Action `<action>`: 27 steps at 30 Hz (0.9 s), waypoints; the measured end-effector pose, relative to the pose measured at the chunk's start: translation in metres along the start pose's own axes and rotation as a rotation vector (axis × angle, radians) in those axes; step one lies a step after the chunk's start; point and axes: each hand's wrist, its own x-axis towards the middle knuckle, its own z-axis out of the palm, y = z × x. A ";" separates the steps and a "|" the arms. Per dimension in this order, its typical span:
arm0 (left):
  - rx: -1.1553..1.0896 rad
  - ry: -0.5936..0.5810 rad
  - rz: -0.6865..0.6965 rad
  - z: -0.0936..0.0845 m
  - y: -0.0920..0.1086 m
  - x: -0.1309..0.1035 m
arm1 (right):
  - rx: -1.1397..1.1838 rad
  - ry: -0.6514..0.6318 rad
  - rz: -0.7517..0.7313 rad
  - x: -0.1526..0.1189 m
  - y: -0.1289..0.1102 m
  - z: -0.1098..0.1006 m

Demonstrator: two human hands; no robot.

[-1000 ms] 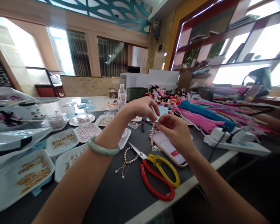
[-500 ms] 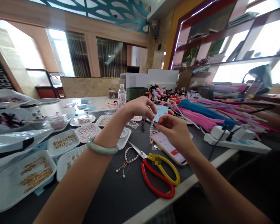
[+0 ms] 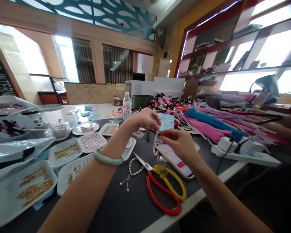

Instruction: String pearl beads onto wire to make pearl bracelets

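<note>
Shelves (image 3: 215, 58) are filling the upper right of the frame, while curtained windows (image 3: 117, 64) are showing at upper centre and a teal lattice (image 3: 106, 13) is spanning the ceiling. Below them, a dark-topped table (image 3: 109, 200) is stretching across the frame.

Near the centre, the left hand (image 3: 146, 118) is pinching the top of a strand (image 3: 155, 144) of pale pink beads, which is hanging down in a curve. The right hand (image 3: 178, 139) is bringing its bent fingers and thumb together just beside the strand's top; whether it is gripping anything, I cannot tell. A green bangle (image 3: 108, 158) is circling the left forearm.

Under the right hand, a phone (image 3: 168, 153) is lying face up with its screen lit. Scissors (image 3: 150, 184) with one red and one yellow handle are lying at lower centre, blades pointing to the upper left, and a beaded bracelet (image 3: 136, 172) is resting just beside the blades.

White trays (image 3: 53, 176) of gold pieces and pink beads are covering the left side. A bottle (image 3: 127, 108) is standing beyond the left hand, small dolls (image 3: 161, 101) are piling up at centre, and pink and blue bundles (image 3: 208, 126) are spreading to the right, behind a power strip (image 3: 249, 157).
</note>
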 end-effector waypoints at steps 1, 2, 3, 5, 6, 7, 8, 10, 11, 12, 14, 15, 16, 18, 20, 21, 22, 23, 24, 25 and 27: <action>-0.003 -0.001 -0.006 0.000 -0.001 0.000 | -0.019 0.001 0.001 0.000 0.000 0.000; -0.002 -0.003 -0.009 0.000 -0.002 0.000 | -0.036 0.003 -0.001 -0.001 -0.001 0.000; 0.001 -0.005 -0.009 0.000 -0.002 0.000 | -0.049 0.003 -0.004 -0.002 -0.001 0.001; 0.008 -0.008 -0.008 0.000 -0.003 0.000 | -0.063 0.007 -0.013 -0.003 -0.003 0.002; 0.009 -0.008 -0.009 0.000 -0.002 0.000 | -0.067 0.009 -0.019 -0.003 -0.003 0.002; 0.006 -0.005 -0.011 0.000 -0.002 -0.001 | -0.071 0.009 -0.025 -0.004 -0.004 0.003; -0.002 -0.002 -0.013 0.000 -0.001 -0.001 | -0.075 0.010 -0.030 -0.004 -0.004 0.003; -0.027 0.006 -0.018 0.001 0.001 -0.001 | -0.087 0.010 -0.037 -0.004 -0.005 0.004; -0.039 0.011 -0.019 0.002 0.002 -0.002 | -0.092 0.009 -0.040 -0.004 -0.005 0.004; -0.051 0.016 -0.019 0.003 0.003 -0.002 | -0.096 0.010 -0.042 -0.004 -0.005 0.005; -0.067 0.029 -0.021 0.004 0.004 -0.003 | -0.100 0.018 -0.041 -0.004 -0.004 0.005; -0.073 0.035 -0.023 0.004 0.004 -0.004 | -0.100 0.020 -0.041 -0.004 -0.004 0.005; -0.080 0.038 -0.027 0.005 0.003 -0.004 | -0.099 0.021 -0.040 -0.004 -0.004 0.005; -0.089 0.042 -0.029 0.006 0.001 -0.003 | -0.098 0.018 -0.038 -0.004 -0.004 0.006; -0.077 0.046 -0.025 0.006 -0.001 -0.001 | -0.092 0.010 -0.036 -0.005 -0.005 0.007; -0.064 0.049 -0.022 0.007 -0.002 0.000 | -0.086 0.005 -0.033 -0.005 -0.005 0.008; -0.053 0.052 -0.020 0.007 -0.003 0.001 | -0.079 0.002 -0.030 -0.004 -0.004 0.009; -0.047 0.054 -0.025 0.007 -0.003 0.001 | -0.070 -0.003 -0.029 -0.004 -0.004 0.009; -0.051 0.055 -0.033 0.007 -0.004 0.002 | -0.061 -0.006 -0.030 -0.003 -0.003 0.010; -0.061 0.058 -0.044 0.007 -0.004 0.002 | -0.049 -0.007 -0.033 -0.002 -0.002 0.011; -0.089 0.065 -0.074 0.007 -0.003 0.002 | -0.023 0.001 -0.035 0.001 0.001 0.012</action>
